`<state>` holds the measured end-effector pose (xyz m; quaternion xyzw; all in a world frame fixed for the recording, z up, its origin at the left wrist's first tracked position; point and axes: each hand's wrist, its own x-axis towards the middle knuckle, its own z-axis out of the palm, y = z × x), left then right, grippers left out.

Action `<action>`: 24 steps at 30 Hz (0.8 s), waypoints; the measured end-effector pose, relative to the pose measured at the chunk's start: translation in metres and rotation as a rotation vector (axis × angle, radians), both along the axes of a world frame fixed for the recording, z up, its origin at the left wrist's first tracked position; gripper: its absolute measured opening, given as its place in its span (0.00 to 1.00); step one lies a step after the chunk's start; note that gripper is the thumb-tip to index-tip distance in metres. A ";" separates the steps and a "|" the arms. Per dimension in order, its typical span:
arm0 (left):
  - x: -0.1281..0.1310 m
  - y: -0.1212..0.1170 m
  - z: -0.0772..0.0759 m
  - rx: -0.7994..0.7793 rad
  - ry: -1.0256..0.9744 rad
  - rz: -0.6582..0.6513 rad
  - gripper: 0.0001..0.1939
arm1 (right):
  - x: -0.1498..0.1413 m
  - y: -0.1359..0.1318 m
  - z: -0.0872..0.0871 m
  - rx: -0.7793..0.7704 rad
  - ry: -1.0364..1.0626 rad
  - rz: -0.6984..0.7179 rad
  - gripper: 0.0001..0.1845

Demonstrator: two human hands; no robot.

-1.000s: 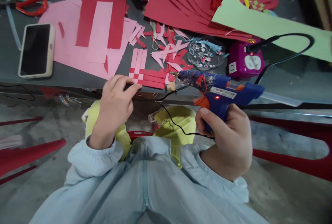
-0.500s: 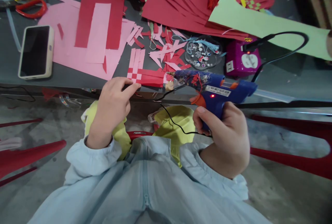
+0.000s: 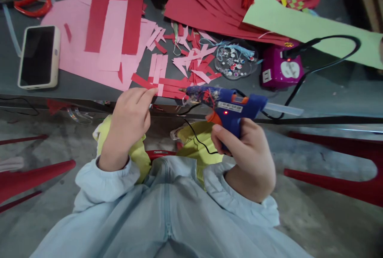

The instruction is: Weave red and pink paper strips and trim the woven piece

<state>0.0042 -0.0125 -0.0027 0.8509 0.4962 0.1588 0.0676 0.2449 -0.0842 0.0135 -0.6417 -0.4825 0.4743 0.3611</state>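
My right hand (image 3: 248, 150) is wrapped round the handle of a blue hot glue gun (image 3: 230, 105), whose red light is lit. Its nozzle points left, over the right part of some woven paper strips (image 3: 172, 83) at the table's front edge. Red strips run sideways there and cross pink ones. My left hand (image 3: 130, 116) is closed at the left end of this weave, thumb and fingers together on a red paper strip (image 3: 142, 81) whose free end slants up to the left. The fingers partly cover the weave's left edge.
Paper scraps (image 3: 197, 58) and a dish of beads (image 3: 235, 60) lie behind the weave. A purple power adapter (image 3: 281, 66) with a black cable stands at right. A phone-like device (image 3: 38, 56), scissors (image 3: 32, 4) and red sheets (image 3: 206, 6) lie farther out.
The glue gun has moved left, bringing its nozzle over the weave. A red strip's left end has swung up beside my left fingers, which have drawn closer together.
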 end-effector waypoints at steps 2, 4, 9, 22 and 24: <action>0.000 0.000 0.000 0.002 0.004 0.002 0.26 | -0.007 0.004 -0.001 -0.022 0.008 0.042 0.14; 0.001 0.000 0.000 -0.001 0.006 0.003 0.26 | -0.014 0.009 -0.003 -0.046 0.001 0.070 0.11; 0.001 0.000 0.000 -0.014 -0.016 -0.012 0.25 | -0.023 0.017 -0.008 -0.082 0.002 0.132 0.08; 0.002 -0.001 -0.002 -0.007 -0.011 -0.010 0.25 | -0.016 0.024 -0.005 -0.109 -0.127 0.239 0.22; 0.002 -0.001 -0.002 -0.011 -0.012 -0.006 0.25 | -0.016 0.024 -0.002 -0.112 -0.148 0.247 0.24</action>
